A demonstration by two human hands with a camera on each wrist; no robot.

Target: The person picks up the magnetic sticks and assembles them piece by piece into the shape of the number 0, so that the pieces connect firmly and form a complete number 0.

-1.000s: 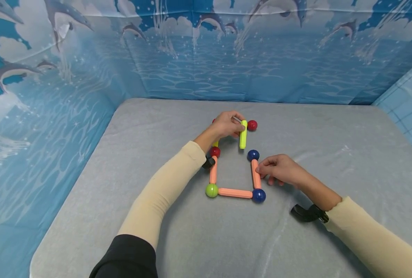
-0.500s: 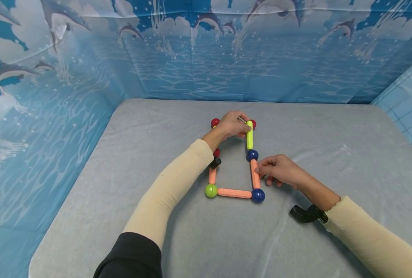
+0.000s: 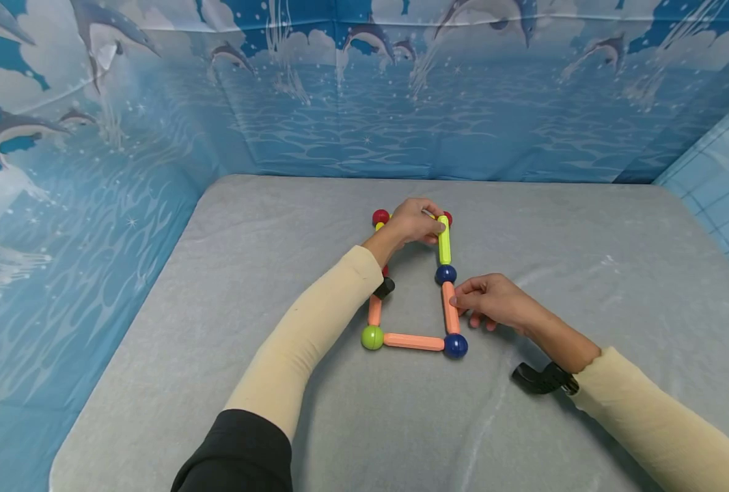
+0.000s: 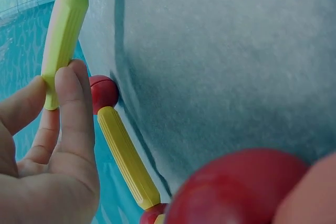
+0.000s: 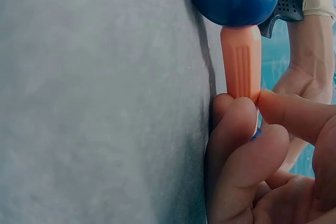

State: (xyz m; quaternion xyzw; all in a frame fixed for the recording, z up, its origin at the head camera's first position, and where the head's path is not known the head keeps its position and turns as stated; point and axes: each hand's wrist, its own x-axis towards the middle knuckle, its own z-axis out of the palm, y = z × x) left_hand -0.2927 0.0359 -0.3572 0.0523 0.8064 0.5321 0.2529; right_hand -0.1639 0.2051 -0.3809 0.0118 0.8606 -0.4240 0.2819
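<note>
My left hand [image 3: 412,220] pinches a yellow-green rod [image 3: 445,239] near its far end. The rod's near end meets a blue ball [image 3: 445,274]; in the left wrist view its pinched end stands apart from a red ball [image 4: 104,94] behind it. With fingertips and thumb, my right hand [image 3: 493,301] grips an orange rod [image 5: 241,64] joining that blue ball to a nearer blue ball [image 3: 456,346]. A front orange rod [image 3: 413,342] runs from there to a green ball [image 3: 372,337]. Another orange rod [image 3: 374,311] rises from the green ball, partly hidden by my left arm.
A red ball [image 3: 380,217] marks the far left corner. A yellow rod [image 4: 128,158] links two red balls in the left wrist view. Another red ball [image 4: 236,187] looms in its foreground. Grey cloth [image 3: 585,287] covers the table; a dolphin-print curtain [image 3: 370,123] hangs behind.
My left hand has moved right with the yellow-green rod, whose near end now meets the far blue ball. My right hand keeps its grip on the orange rod.
</note>
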